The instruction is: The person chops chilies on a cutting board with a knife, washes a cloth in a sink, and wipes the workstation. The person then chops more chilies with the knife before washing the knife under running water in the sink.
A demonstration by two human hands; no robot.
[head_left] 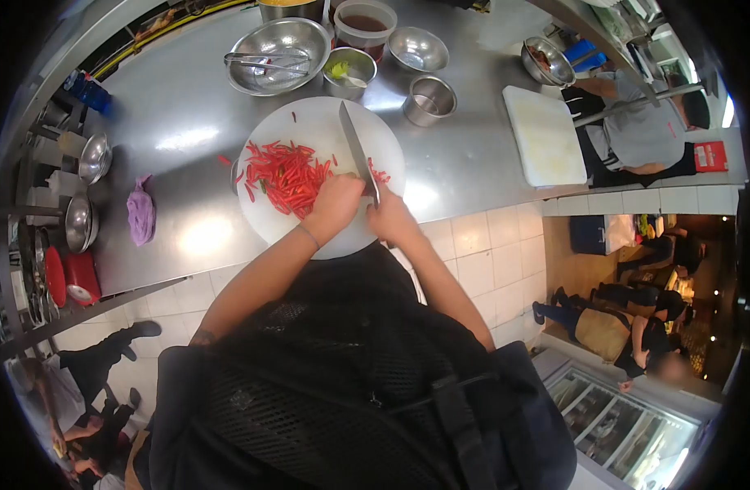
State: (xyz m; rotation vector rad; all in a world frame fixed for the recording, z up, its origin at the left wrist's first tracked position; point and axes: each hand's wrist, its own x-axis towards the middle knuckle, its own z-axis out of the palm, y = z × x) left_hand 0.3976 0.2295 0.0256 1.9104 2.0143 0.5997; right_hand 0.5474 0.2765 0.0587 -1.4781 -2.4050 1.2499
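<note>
My right hand (389,219) is wrapped round the handle of a kitchen knife (357,147), its blade pointing away from me across a round white cutting board (309,118). Close against the blade's left side, my left hand (340,201) is closed, knuckles up; what its fingers hold is hidden. A heap of red chillies (289,175) lies on the board, left of my left hand. Small cut chilli pieces (380,175) sit just right of the blade.
Behind the board stand a steel bowl (264,77) with tongs (269,60), a small bowl (338,86) with something green, a steel cup (430,101) and a plastic tub (365,24). A purple cloth (141,212) lies left; a rectangular white board (545,139) lies right, near another person.
</note>
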